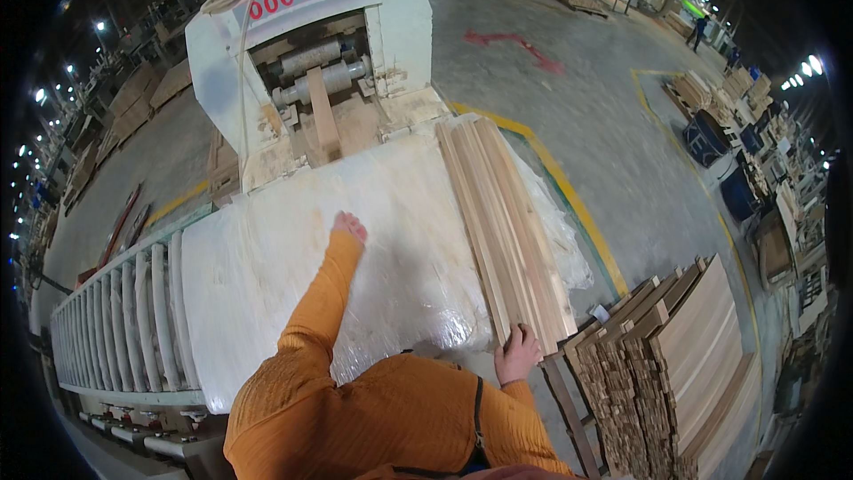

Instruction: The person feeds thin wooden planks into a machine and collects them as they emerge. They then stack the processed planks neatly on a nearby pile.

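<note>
My left hand hovers over the plastic-covered table, its fingers curled with nothing visible in them. Beyond it, a wooden strip lies lengthwise between the rollers of a white machine, its near end pointing toward me. Along the table's right side rests a row of long, pale wooden boards, side by side. At their near end my right hand has its fingers bent over the end of a board; the underside of the grip is hidden.
A roller conveyor adjoins the table's left side. To the lower right stands a tall stack of wooden boards. Yellow floor lines run past the right side. Farther right are dark bins and more timber.
</note>
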`<state>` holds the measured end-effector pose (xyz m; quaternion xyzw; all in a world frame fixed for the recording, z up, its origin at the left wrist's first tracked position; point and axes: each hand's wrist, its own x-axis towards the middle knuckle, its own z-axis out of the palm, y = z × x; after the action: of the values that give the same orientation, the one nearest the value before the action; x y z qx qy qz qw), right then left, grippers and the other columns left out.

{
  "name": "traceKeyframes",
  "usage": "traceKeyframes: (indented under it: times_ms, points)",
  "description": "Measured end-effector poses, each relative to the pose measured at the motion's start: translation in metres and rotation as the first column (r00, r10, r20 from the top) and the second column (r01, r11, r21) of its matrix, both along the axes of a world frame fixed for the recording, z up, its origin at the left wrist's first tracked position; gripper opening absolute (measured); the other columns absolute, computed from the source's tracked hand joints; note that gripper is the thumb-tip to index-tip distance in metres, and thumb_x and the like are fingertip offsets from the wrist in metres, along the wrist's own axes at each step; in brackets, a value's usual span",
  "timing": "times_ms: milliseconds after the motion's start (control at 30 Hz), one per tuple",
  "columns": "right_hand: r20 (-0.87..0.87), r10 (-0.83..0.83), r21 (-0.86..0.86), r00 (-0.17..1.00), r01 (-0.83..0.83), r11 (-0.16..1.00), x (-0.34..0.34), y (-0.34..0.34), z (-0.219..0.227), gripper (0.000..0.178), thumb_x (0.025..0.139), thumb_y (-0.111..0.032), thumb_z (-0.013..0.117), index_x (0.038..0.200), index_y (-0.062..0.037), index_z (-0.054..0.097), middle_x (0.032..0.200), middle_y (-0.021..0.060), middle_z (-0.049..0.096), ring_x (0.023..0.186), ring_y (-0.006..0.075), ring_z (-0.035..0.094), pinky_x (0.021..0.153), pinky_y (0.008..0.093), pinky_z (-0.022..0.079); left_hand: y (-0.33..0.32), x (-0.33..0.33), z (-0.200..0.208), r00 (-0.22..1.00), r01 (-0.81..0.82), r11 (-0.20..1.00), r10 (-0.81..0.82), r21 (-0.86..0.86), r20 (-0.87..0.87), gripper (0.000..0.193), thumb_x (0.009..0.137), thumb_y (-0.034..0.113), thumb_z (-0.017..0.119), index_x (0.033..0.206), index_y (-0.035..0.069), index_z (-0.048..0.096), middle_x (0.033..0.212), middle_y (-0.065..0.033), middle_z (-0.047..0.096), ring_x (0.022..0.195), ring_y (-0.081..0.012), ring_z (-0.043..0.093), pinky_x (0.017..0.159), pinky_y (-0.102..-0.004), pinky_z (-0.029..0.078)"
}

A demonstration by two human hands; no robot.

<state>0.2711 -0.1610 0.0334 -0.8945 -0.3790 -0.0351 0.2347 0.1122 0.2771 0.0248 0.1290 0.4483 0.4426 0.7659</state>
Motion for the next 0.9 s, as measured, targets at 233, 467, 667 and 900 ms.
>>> traceKeyframes:
  times_ms: [233, 467, 667, 900]
  points:
    - [-0.037, -0.069, -0.042, 0.997, 0.067, 0.997, 0.013, -0.005, -0.002, 0.057, 0.076, -0.031, 0.069, 0.125, -0.0094, 0.052, 0.131, 0.0161, 0.047, 0.118, 0.0365, 0.042, 0.096, 0.0529, 0.03, 0.148, 0.008, 0.064, 0.927, 0.038, 0.998, -0.014, 0.056, -0.374, 0.061, 0.085, 0.055, 0.052, 0.129, 0.014, 0.045, 0.094, -0.0101, 0.054, 0.066, -0.0203, 0.048, 0.054, -0.0363, 0.044]
    - [-0.055, -0.133, -0.314, 0.99, 0.109, 0.943, 0.021, 0.003, -0.011, 0.07, 0.08, -0.042, 0.062, 0.14, -0.0126, 0.041, 0.149, 0.0121, 0.033, 0.136, 0.0381, 0.027, 0.104, 0.0581, 0.022, 0.167, 0.026, 0.068, 0.565, 0.451, 0.886, -0.185, 0.113, -0.804, 0.07, 0.082, 0.058, 0.059, 0.128, 0.006, 0.049, 0.108, -0.0177, 0.061, 0.084, -0.0315, 0.062, 0.064, -0.0444, 0.052]
    - [-0.131, -0.108, -0.237, 0.985, 0.075, 0.969, 0.023, 0.0, -0.006, 0.074, 0.078, -0.043, 0.063, 0.142, -0.0127, 0.039, 0.15, 0.0119, 0.032, 0.138, 0.0383, 0.024, 0.103, 0.06, 0.021, 0.128, 0.029, 0.055, 0.731, 0.283, 0.831, 0.136, 0.479, -0.668, 0.084, 0.078, 0.058, 0.064, 0.123, -0.01, 0.049, 0.11, -0.022, 0.063, 0.095, -0.031, 0.064, 0.074, -0.0387, 0.053]
    - [-0.15, -0.071, -0.102, 0.986, 0.056, 0.993, 0.026, -0.005, -0.002, 0.067, 0.077, -0.037, 0.066, 0.135, -0.0109, 0.045, 0.144, 0.0123, 0.037, 0.134, 0.0394, 0.028, 0.103, 0.0579, 0.023, 0.076, 0.021, 0.062, 0.613, 0.398, 0.84, 0.056, 0.369, -0.788, 0.083, 0.074, 0.056, 0.071, 0.112, -0.015, 0.052, 0.104, -0.0249, 0.064, 0.09, -0.0296, 0.065, 0.074, -0.0389, 0.052]
